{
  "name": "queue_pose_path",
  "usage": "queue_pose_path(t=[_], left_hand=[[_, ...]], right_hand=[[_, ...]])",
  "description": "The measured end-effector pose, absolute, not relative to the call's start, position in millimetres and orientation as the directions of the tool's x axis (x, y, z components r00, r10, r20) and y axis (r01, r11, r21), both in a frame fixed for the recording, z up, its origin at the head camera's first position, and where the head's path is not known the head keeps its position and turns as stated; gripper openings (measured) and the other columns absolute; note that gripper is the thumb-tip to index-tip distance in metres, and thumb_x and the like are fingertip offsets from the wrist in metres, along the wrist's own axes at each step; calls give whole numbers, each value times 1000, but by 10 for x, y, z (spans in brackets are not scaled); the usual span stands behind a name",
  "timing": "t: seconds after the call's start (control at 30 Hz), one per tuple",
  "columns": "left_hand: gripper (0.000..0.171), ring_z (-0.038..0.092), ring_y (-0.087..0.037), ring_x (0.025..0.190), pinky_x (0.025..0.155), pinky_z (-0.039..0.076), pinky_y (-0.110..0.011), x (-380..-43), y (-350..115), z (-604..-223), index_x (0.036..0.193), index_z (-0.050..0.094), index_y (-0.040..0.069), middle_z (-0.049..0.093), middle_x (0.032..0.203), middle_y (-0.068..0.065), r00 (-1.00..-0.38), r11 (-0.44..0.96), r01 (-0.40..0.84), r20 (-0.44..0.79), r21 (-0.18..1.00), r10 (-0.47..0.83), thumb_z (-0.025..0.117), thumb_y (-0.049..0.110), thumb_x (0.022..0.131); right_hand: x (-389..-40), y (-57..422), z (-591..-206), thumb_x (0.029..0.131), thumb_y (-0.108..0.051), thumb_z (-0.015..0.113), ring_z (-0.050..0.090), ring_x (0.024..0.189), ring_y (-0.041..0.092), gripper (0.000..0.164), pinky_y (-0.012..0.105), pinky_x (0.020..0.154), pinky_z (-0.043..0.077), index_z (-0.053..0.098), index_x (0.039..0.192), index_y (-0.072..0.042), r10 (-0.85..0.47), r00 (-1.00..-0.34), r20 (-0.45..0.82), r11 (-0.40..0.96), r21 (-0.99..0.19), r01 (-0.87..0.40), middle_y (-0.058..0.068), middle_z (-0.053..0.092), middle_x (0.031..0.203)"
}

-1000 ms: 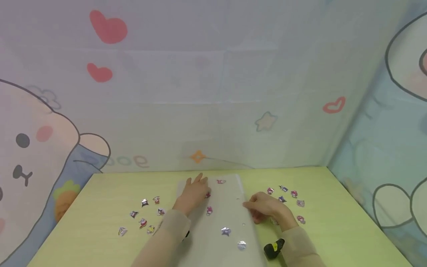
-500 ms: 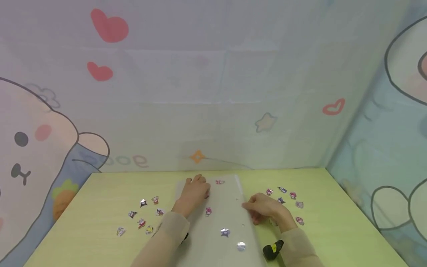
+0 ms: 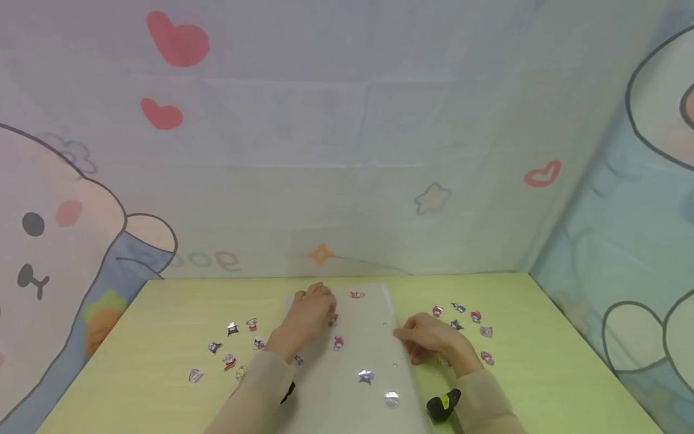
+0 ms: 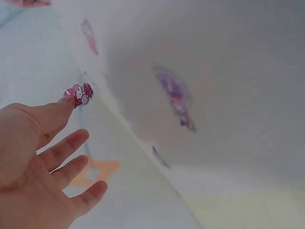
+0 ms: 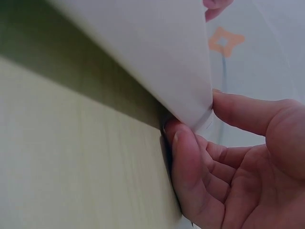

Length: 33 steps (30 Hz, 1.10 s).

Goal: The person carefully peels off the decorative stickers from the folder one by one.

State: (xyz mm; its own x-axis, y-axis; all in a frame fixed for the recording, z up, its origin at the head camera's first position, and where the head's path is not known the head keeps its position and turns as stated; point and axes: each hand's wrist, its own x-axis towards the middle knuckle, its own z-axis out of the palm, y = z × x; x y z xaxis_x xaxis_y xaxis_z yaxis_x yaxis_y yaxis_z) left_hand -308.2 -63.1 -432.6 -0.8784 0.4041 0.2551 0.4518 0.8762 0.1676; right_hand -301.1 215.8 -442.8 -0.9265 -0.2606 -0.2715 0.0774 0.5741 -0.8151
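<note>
A pink cartoon-character sticker (image 4: 82, 94) is pinched at the thumb tip of my left hand (image 3: 307, 313), the other fingers spread apart in the left wrist view. That hand hovers over the far left part of a white board (image 3: 355, 407). My right hand (image 3: 431, 337) grips the board's right edge, thumb on one side and curled fingers underneath, as the right wrist view shows. Stuck on the board are several stickers, among them a pink one (image 3: 338, 343), a purple star-like one (image 3: 365, 377) and a shiny round one (image 3: 391, 399).
Loose stickers lie on the yellow table (image 3: 162, 337) in a left group (image 3: 229, 361) and a right group (image 3: 476, 316). A black and yellow device (image 3: 443, 405) sits at the right wrist. Behind the table hangs a printed cloth (image 3: 347, 132).
My left hand moves slightly left, and the pink sticker shows again beside its fingertips after being hidden half a second ago. The right hand keeps its grip on the board's edge.
</note>
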Motion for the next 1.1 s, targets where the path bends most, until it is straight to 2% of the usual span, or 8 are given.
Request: queue_pose_path(t=[0.2,0.43,0.63,0.73,0.87,1.1], left_hand=[[12,33,-34,138,103,32,-61,-2962,-830,-4232,84,62,17,57,124,-5,-896,850,429,265,306,357,71,17,91],[23,36,-37,135,97,35,-64,-2856,-1256,-4224,75,57,20,58,124,-7,-914,858,387,263,337,309,77,19,86],[20,34,-46,134,95,33,-71,-2754,-1825,-4235,75,58,18,54,132,-20,-947,876,304,219,375,234,74,18,88],[20,40,-48,127,89,35,-73,-2693,-2134,-4263,76,58,15,55,129,-23,-965,884,243,189,400,180,72,17,89],[18,51,-46,110,77,39,-72,-2613,-2482,-4289,78,57,11,58,117,-23,-981,891,173,151,419,120,71,16,89],[16,52,-34,90,68,43,-62,-2593,-2900,-4305,79,60,10,58,101,-17,-995,922,83,78,378,58,68,16,90]], right_hand=[[-3028,2173,-4437,95,-22,62,62,61,22,22,33,58,56,63,93,0,-260,-926,-273,571,-817,81,14,62,79],[-3025,2193,-4444,96,-21,62,61,59,22,22,33,57,55,63,92,0,-263,-927,-268,570,-818,75,13,62,78],[-3029,2201,-4443,96,-21,62,61,59,21,22,33,57,55,64,93,0,-252,-931,-266,570,-818,79,13,62,79],[-3026,2199,-4455,95,-21,62,61,60,21,21,33,58,55,63,93,0,-239,-932,-272,569,-817,93,14,62,79],[-3016,2195,-4463,95,-21,62,61,60,21,20,32,57,55,63,93,0,-233,-932,-279,570,-815,102,14,62,79],[-3007,2180,-4441,95,-21,62,61,59,20,21,32,57,55,64,93,0,-235,-932,-275,571,-815,96,13,62,79]])
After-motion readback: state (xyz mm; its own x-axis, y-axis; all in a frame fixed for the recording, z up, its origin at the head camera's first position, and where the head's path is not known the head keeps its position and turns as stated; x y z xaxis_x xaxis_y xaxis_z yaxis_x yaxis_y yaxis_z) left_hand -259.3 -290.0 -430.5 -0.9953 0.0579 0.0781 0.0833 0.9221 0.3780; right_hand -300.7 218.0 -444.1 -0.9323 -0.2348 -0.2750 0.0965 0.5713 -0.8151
